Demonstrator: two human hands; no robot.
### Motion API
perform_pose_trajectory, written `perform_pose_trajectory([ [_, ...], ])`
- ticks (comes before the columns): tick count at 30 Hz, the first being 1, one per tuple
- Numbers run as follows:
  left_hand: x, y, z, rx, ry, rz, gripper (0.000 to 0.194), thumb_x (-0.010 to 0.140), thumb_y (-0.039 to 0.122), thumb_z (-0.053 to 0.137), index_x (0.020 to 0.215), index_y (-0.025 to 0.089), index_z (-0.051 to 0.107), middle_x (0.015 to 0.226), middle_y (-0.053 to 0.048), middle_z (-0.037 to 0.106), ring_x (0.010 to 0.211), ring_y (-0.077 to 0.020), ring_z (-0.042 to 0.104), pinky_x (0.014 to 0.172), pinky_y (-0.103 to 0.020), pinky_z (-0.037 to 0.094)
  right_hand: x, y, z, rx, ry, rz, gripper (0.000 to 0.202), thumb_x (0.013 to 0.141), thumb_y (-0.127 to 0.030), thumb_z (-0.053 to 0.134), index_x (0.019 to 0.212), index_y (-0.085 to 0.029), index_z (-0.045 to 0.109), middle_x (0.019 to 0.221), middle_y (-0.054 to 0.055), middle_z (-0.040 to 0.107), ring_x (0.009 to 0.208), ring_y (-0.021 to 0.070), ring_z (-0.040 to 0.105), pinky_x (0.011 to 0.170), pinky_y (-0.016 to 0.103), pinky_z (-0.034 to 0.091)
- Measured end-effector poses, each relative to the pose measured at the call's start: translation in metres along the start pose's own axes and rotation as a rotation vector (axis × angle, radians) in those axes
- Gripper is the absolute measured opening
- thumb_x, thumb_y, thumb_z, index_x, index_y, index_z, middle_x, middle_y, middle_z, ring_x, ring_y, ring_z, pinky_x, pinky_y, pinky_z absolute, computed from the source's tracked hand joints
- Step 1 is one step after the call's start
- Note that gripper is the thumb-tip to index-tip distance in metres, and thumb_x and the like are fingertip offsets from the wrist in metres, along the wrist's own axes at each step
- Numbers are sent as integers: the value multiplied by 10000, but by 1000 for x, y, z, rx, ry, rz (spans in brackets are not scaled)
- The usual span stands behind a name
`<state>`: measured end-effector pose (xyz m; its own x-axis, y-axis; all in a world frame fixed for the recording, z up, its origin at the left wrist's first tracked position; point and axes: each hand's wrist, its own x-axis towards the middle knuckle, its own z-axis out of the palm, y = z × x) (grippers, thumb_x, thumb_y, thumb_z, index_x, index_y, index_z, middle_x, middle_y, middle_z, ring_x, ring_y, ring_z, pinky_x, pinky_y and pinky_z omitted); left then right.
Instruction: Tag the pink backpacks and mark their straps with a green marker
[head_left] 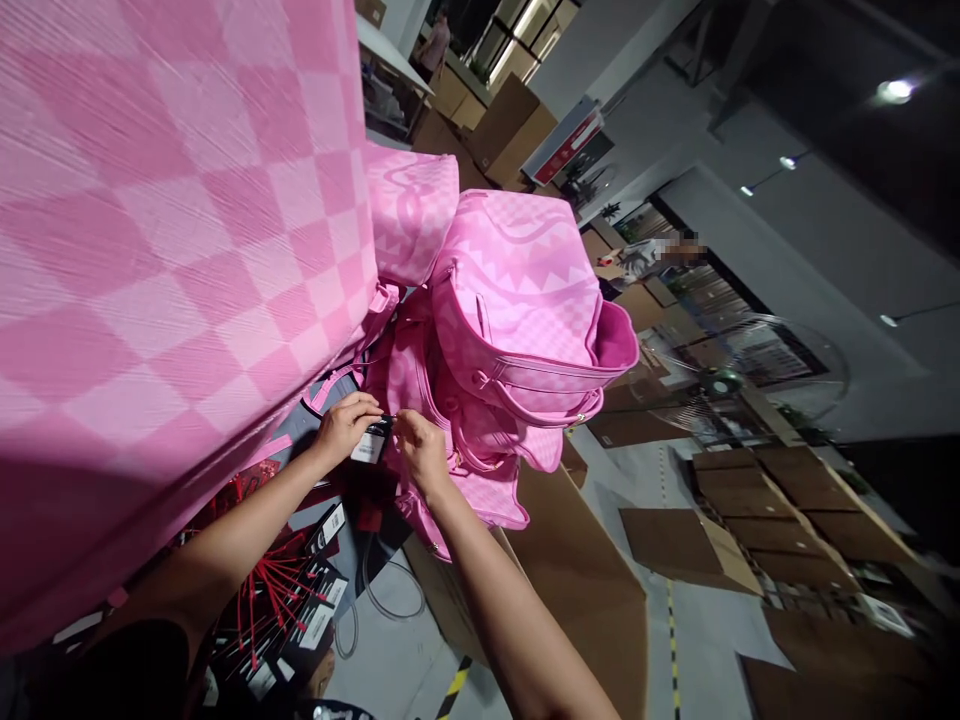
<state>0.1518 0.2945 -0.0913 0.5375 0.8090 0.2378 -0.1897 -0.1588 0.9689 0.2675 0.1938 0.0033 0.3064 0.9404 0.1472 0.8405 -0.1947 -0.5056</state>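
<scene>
- Left hand (348, 428) and right hand (421, 450) are pinching a black-and-white hang tag (367, 447) near its top, apparently steadying it.
- Pink handbags (525, 275) are leaning together, seemingly propping each other.

The counter (306, 517) shows itself only in small grey parts, because many things cover it. On it lie black tags (322, 615) with white labels, in a loose pile, and red cords (264, 580) spread among them like a fan. Pink bags (517, 270) are heaped beside these, but I cannot tell what carries the lowest one. Farther down is the grey floor (397, 650); it bears striped tape (456, 685), yellow and black, and cardboard boxes (592, 590) stand upon it.
</scene>
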Motion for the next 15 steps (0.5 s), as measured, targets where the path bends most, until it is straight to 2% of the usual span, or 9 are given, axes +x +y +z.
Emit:
perform_pose_trajectory([
  [2,-1,10,-2,81,2,65,61,802,222,684,825,217,740,1035,-60,704,1060,-233,579,1022,-439,406,0,1,1,45,-9,1,238,809,-147,431,885,-155,657,817,55,641,729,147,580,688,231,446],
  [5,-1,20,-2,168,-51,152,86,853,239,655,843,212,736,1012,-67,713,1026,-221,586,983,-416,432,-2,3,3,112,-11,42,281,804,-147,416,941,-153,661,910,85,666,821,165,607,760,257,471],
  [8,2,23,4,85,-118,151,138,899,245,591,866,177,707,951,-67,714,912,-177,640,864,-321,503,-3,2,3,179,-10,124,251,869,-220,401,976,-152,617,858,67,665,758,155,612,727,256,496],
  [11,7,20,10,35,-142,113,157,918,243,558,892,151,683,866,-50,714,773,-142,655,736,-258,521,-4,1,0,216,-22,201,232,916,-316,383,915,-168,561,762,30,626,652,138,583,633,233,495],
  [15,10,18,9,60,-217,122,134,894,231,610,845,157,711,805,-28,706,752,-131,647,733,-235,497,-5,0,-10,200,-37,217,236,907,-362,417,839,-178,549,735,18,603,657,137,568,637,225,480],
])
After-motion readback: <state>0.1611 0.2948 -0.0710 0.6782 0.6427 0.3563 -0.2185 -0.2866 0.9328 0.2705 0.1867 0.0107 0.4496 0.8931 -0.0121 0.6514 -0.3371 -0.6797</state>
